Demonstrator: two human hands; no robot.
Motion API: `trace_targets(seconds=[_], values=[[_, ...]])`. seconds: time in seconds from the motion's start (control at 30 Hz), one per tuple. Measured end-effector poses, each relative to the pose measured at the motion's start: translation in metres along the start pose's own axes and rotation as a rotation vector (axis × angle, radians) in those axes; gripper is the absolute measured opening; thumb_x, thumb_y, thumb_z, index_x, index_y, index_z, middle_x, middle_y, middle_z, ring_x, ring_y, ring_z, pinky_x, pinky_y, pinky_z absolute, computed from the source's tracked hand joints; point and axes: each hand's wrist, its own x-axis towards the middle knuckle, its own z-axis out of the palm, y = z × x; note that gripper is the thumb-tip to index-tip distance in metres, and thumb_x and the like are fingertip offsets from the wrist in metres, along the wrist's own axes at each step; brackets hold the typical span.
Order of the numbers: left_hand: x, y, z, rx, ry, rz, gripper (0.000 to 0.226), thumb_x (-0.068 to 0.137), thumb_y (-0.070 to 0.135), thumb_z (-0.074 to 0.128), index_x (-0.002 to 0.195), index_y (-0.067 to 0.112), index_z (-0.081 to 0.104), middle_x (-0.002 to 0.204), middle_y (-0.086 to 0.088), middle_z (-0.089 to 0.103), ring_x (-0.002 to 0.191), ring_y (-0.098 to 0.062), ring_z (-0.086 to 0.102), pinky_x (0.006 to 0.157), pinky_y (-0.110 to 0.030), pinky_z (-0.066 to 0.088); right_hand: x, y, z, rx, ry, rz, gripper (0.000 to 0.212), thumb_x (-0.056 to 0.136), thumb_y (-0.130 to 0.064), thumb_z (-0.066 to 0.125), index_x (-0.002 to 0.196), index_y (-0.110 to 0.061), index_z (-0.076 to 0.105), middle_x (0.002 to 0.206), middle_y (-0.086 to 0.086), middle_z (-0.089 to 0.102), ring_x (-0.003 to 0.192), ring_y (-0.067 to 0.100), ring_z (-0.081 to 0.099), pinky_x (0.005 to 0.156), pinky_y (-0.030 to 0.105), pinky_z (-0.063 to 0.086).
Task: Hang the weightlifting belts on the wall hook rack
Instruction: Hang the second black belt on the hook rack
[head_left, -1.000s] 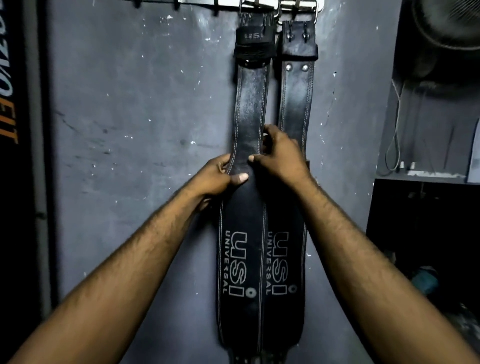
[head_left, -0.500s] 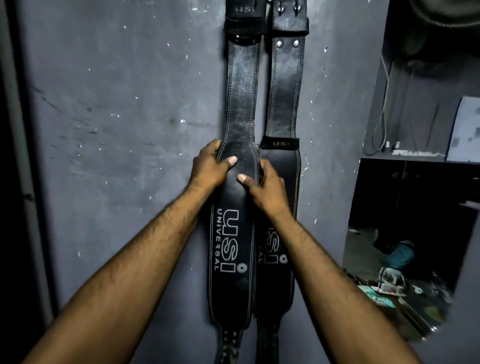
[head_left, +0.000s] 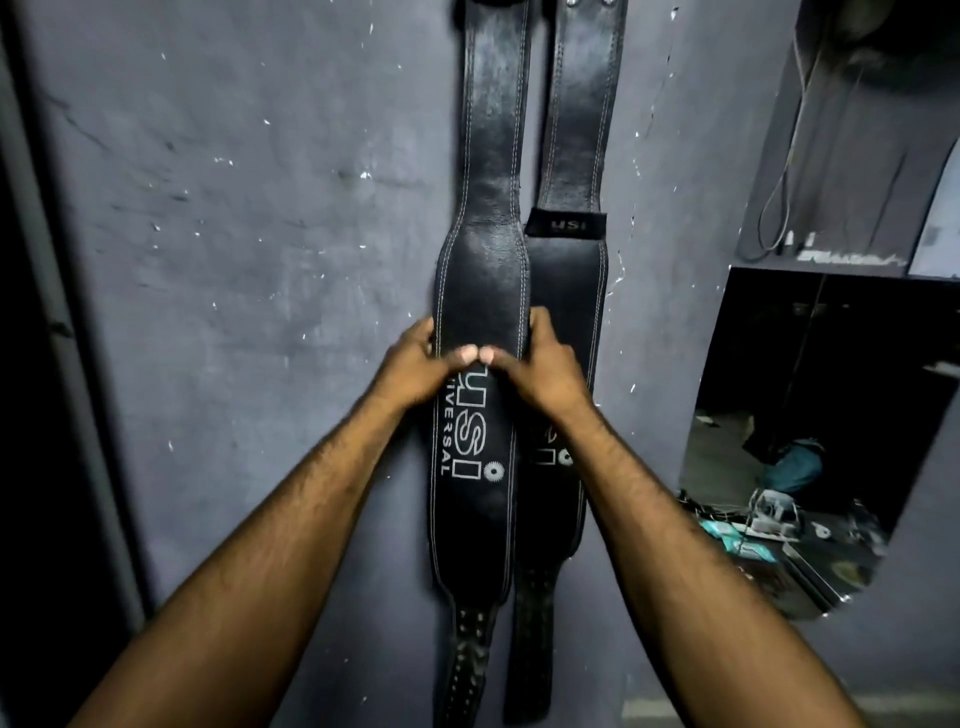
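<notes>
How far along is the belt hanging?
Done: both belts, the left belt and right belt, hang down the wall. In hand: the left hand and right hand grip the left belt's edges. Left: apparently just letting go; the hooks are out of frame.

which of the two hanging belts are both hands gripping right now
The left belt, the one in front with its whole logo showing. Both hands, left and right, pinch its edges. The right belt hangs partly behind it.
</notes>
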Motion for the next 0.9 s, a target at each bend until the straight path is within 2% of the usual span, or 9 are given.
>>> trace_targets(seconds=[0.07,0.23,0.3,0.37,0.43,0.53,0.7,0.77,0.9], values=[[-0.010,-0.021,-0.001,0.024,-0.114,-0.068,0.037,0.087,0.012,0.072,0.121,0.008,0.061,0.114,-0.010,0.072,0.108,-0.029,0.068,0.095,-0.037,0.055,-0.012,0.011,0.010,-0.006,-0.096,0.035,0.058,0.090,-0.033,0.071,0.132,-0.019,0.034,0.121,0.009,0.068,0.109,0.032,0.066,0.082,0.028,0.047],[-0.021,-0.037,0.008,0.101,0.065,-0.038,0.032,0.088,0.022,0.072,0.118,0.014,0.065,0.111,-0.002,0.074,0.100,-0.018,0.071,0.091,-0.034,0.057,-0.022,0.024,0.026,0.031,0.015,0.043,0.053,0.093,-0.034,0.066,0.136,-0.020,0.037,0.119,0.010,0.069,0.108,0.033,0.065,0.076,0.024,0.041],[-0.025,-0.038,0.007,-0.009,-0.022,-0.078,0.037,0.089,0.017,0.071,0.124,0.012,0.061,0.115,-0.004,0.072,0.104,-0.018,0.070,0.093,-0.036,0.058,-0.022,0.028,0.026,0.030,-0.011,0.044,0.057,0.092,-0.034,0.068,0.136,-0.020,0.035,0.121,0.008,0.069,0.108,0.031,0.065,0.079,0.025,0.046],[-0.032,-0.045,0.007,-0.066,-0.100,-0.120,0.041,0.088,0.009,0.070,0.127,0.009,0.058,0.119,-0.008,0.071,0.107,-0.020,0.069,0.092,-0.032,0.058,-0.027,0.037,0.035,-0.002,-0.110,0.061,0.073,0.090,-0.031,0.071,0.144,-0.023,0.023,0.123,0.009,0.069,0.107,0.032,0.068,0.089,0.036,0.055],[-0.035,-0.053,0.009,0.015,-0.005,-0.107,0.037,0.085,0.009,0.073,0.121,0.010,0.062,0.114,-0.007,0.073,0.105,-0.022,0.070,0.092,-0.036,0.058,-0.037,0.048,0.047,-0.021,-0.152,0.100,0.076,0.090,-0.026,0.071,0.146,-0.028,0.019,0.119,0.010,0.069,0.100,0.029,0.069,0.088,0.038,0.057],[-0.033,-0.059,0.011,0.088,0.090,-0.075,0.037,0.083,0.015,0.076,0.118,0.016,0.064,0.109,-0.001,0.075,0.099,-0.017,0.072,0.093,-0.040,0.058,-0.041,0.055,0.054,0.021,-0.065,0.093,0.069,0.091,-0.026,0.070,0.144,-0.030,0.026,0.116,0.007,0.070,0.101,0.026,0.069,0.089,0.034,0.056],[-0.046,-0.081,0.011,-0.002,-0.122,-0.140,0.055,0.083,0.009,0.075,0.133,0.013,0.053,0.124,-0.005,0.068,0.114,-0.020,0.066,0.106,-0.042,0.050,-0.048,0.064,0.060,-0.016,-0.147,0.116,0.073,0.089,-0.024,0.072,0.142,-0.026,0.021,0.121,0.008,0.069,0.102,0.029,0.070,0.088,0.037,0.057],[-0.053,-0.092,0.016,0.087,-0.055,-0.143,0.049,0.083,0.015,0.075,0.128,0.015,0.056,0.120,-0.002,0.070,0.110,-0.020,0.067,0.104,-0.039,0.051,-0.058,0.073,0.068,-0.040,-0.192,0.152,0.079,0.087,-0.024,0.074,0.144,-0.026,0.019,0.124,0.009,0.068,0.107,0.031,0.069,0.092,0.039,0.057],[-0.061,-0.095,0.022,0.158,0.117,-0.071,0.045,0.081,0.025,0.075,0.123,0.022,0.060,0.114,0.002,0.073,0.103,-0.016,0.069,0.097,-0.032,0.054,-0.067,0.080,0.077,-0.063,-0.089,0.140,0.062,0.086,-0.031,0.075,0.131,-0.024,0.033,0.116,0.010,0.070,0.103,0.033,0.069,0.091,0.039,0.057]])
